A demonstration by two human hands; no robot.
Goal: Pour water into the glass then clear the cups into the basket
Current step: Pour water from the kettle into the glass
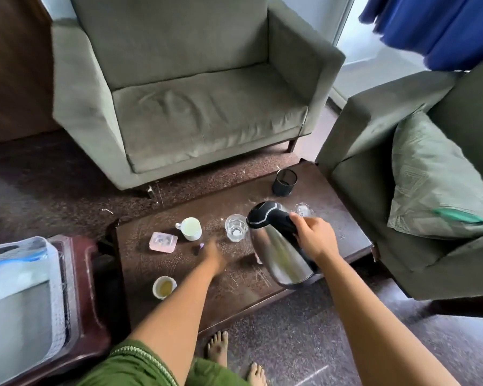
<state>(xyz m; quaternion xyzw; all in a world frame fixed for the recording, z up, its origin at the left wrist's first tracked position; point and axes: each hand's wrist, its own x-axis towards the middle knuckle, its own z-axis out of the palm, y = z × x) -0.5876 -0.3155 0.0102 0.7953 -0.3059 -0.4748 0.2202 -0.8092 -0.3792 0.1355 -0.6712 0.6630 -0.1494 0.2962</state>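
Note:
My right hand (314, 238) grips the black handle of a steel kettle (279, 246), held just above the dark wooden table (234, 285) with its spout tipped toward a clear glass (236, 227). A second clear glass (303, 210) stands behind the kettle. A white mug (191, 228) is left of the first glass. A small cup (164, 287) with yellowish liquid stands near the table's front left. My left hand (212, 256), blurred, hovers over the table between the mug and the small cup, holding nothing. A white basket (20, 296) sits at the left.
A pink flat box (163, 242) lies left of the mug. A black mesh holder (284, 183) stands at the table's far edge. Green armchairs (179, 87) stand behind and to the right. The basket rests on a reddish wooden stool (89, 288). My bare feet (234, 358) are below.

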